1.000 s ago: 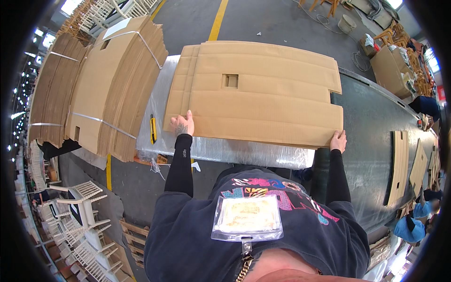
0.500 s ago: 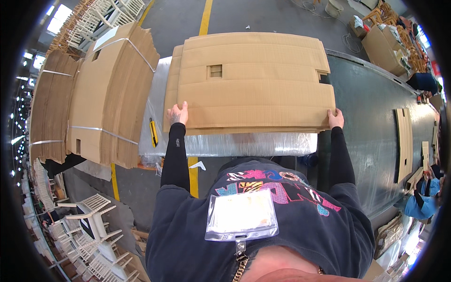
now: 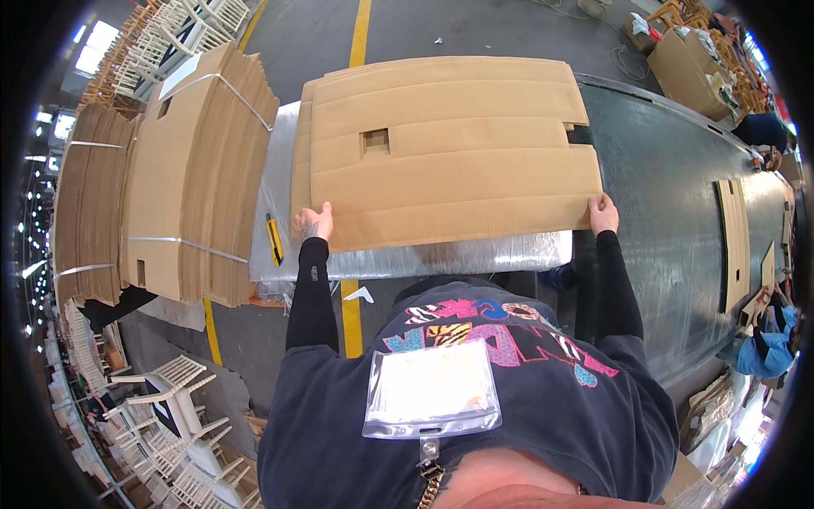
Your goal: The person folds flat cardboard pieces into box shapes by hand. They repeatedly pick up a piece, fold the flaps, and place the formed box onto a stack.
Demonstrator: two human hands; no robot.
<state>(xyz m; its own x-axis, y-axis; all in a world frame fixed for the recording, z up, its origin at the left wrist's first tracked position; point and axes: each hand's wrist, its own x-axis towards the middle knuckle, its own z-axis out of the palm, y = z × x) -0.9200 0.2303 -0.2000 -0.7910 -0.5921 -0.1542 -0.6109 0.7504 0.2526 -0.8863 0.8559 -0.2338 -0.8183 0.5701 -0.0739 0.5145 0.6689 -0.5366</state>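
Note:
A flat cardboard sheet (image 3: 449, 178) with creases, a small rectangular cutout and a notch in its right edge lies over further cardboard sheets (image 3: 300, 182) that show along its left side. My left hand (image 3: 314, 222) grips its near left corner, thumb on top. At the near right corner, my right hand (image 3: 604, 214) pinches the edge, also with the thumb above. The fingers under the sheet are hidden. Beneath is a table covered in clear plastic film (image 3: 509, 253). A yellow and black utility knife (image 3: 274, 240) rests on the film, left of my left hand.
Strapped bundles of cardboard (image 3: 199, 178) stand at the left. A green conveyor surface (image 3: 661, 212) runs along the right, carrying cardboard strips (image 3: 731, 246). A person in blue (image 3: 767, 343) works at the far right. White chairs (image 3: 174, 407) are stacked at lower left.
Both hands have drawn the top sheet's near edge slightly toward me, the left hand more. The sheet now sits a little skewed over the pile, its near edge apart from the sheets below.

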